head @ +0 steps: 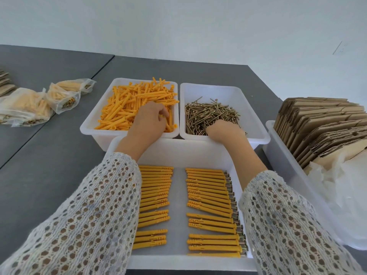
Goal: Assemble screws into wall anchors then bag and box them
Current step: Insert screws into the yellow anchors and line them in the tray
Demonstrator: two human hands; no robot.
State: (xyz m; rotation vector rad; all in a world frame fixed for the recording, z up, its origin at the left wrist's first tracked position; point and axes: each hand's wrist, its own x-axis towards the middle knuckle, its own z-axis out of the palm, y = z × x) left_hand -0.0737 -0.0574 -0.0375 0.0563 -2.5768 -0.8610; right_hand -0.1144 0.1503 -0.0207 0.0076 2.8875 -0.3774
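The left hand [149,120] reaches into the far-left bin [87,127] with fingers curled into the loose anchors [127,106], pinching at one; those by its fingertips lie with long axes roughly left to right. The right hand [224,132] is buried knuckles-up in the screws [208,114] in the far-right bin [256,116]; whether it grips one I cannot tell. Both arms stretch over the near tray [178,151], where assembled anchors [210,207] lie in two columns.

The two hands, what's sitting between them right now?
In the head view, the touching rims of the anchor bin and screw bin separate the left hand and right hand.
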